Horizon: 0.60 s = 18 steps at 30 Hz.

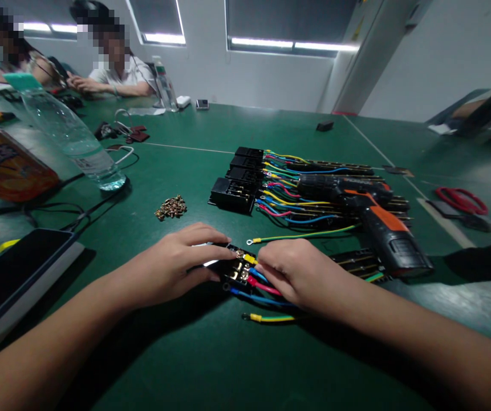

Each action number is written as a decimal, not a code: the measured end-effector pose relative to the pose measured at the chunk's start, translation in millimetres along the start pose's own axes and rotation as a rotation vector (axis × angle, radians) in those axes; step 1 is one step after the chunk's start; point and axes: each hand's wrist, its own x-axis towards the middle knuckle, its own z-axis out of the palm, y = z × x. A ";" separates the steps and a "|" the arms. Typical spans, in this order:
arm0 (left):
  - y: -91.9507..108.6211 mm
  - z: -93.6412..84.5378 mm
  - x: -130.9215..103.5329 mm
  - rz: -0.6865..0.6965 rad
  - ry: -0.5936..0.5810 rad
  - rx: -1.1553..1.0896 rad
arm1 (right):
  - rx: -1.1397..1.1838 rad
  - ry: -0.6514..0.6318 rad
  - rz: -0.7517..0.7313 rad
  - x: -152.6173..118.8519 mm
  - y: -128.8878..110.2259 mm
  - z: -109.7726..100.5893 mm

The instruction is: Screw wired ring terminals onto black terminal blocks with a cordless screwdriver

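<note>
My left hand (191, 257) is wrapped round the left end of a small black terminal block (237, 271) near the middle of the table. At the block's right side my right hand (290, 268) is closed, its thumb and finger pinching a wire with a yellow sleeve (250, 259). Blue and red wires (266, 285) run from the block under my right hand. A green-yellow wire (305, 234) with a ring end lies just beyond, and another (275, 319) lies nearer to me.
Finished-looking black blocks (234, 194) with wires lie beyond my hands, a power screwdriver (382, 228) on the wires. Screws (171, 208) are heaped left of them. A bottle (74, 137) and phone (14, 274) are at left. People sit far left.
</note>
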 end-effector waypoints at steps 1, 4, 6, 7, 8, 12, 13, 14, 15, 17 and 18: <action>0.3 0.0 0.1 0.000 0.000 0.000 | -0.002 -0.003 0.002 0.1 -0.3 -0.1; 0.9 -0.1 0.4 0.001 0.003 0.004 | -0.001 -0.001 0.006 0.3 -1.3 -0.3; 1.0 -0.4 0.7 -0.001 0.005 0.006 | 0.003 0.001 0.006 0.2 -1.7 -0.2; 1.0 -0.6 0.9 0.000 0.003 0.006 | 0.003 0.002 0.006 0.1 -1.8 -0.2; 1.1 -0.9 1.1 0.000 -0.001 0.005 | 0.002 0.003 0.006 0.1 -1.8 -0.2; 1.4 -2.2 1.9 -0.002 -0.021 0.008 | -0.017 0.000 0.001 0.4 -1.3 -0.4; 1.4 -2.5 1.9 -0.002 -0.026 0.009 | -0.021 0.001 0.000 0.8 -1.0 -0.4; 1.4 -2.6 1.9 -0.002 -0.031 0.011 | -0.023 0.002 -0.002 1.1 -0.7 -0.3; 1.3 -2.7 1.8 -0.002 -0.035 0.013 | -0.023 0.004 -0.005 1.4 -0.5 -0.1; 1.0 -2.9 1.3 -0.005 -0.040 0.016 | -0.016 0.013 -0.018 1.5 0.1 0.4; 0.9 -2.8 1.0 -0.006 -0.040 0.016 | -0.013 0.019 -0.025 1.3 0.4 0.8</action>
